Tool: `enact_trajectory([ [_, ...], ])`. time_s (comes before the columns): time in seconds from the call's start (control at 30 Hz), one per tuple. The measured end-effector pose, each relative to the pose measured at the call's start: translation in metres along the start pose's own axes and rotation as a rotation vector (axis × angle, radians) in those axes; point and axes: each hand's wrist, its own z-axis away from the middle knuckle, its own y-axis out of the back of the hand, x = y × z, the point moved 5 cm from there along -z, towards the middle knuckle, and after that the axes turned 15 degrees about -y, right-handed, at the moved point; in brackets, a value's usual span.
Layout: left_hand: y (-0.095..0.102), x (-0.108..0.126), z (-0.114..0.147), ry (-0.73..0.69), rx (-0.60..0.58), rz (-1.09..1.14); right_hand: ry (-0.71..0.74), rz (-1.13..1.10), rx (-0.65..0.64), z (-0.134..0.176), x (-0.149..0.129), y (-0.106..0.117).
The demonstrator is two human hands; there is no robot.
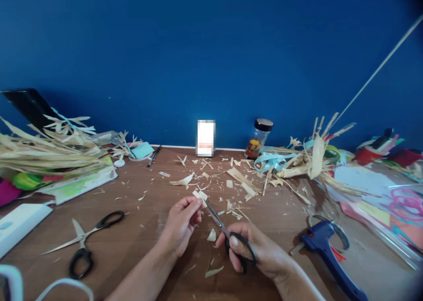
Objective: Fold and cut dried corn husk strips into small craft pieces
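Between thumb and fingers, my left hand (183, 219) pinches a small pale piece of dried husk (200, 197). My right hand (246, 246) grips black-handled scissors (218, 220), thumb and fingers in the loops. Their blades point up and left, with the tips at the husk piece; whether they are cutting into it I cannot tell. Below the blades lies a small husk scrap (212, 235) on the brown table (148, 235). Past my hands, more cut husk strips (243, 179) and tiny trimmings are scattered.
A second pair of scissors (82, 239) lies spread at left, near a white box (23, 224). Husk bundles (49, 155) pile up behind it. On the right are a blue glue gun (330, 248), a tape roll (340, 235) and a black-lidded jar (257, 140). A blue wall (211, 63) stands behind.
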Motion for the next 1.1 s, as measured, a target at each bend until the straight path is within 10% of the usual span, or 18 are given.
enact_trajectory([
  [1.1, 0.0010, -0.0022, 0.0000, 0.045, -0.019, -0.007, 0.029, 0.006, 0.047, -0.0001, -0.0024, 0.0003],
])
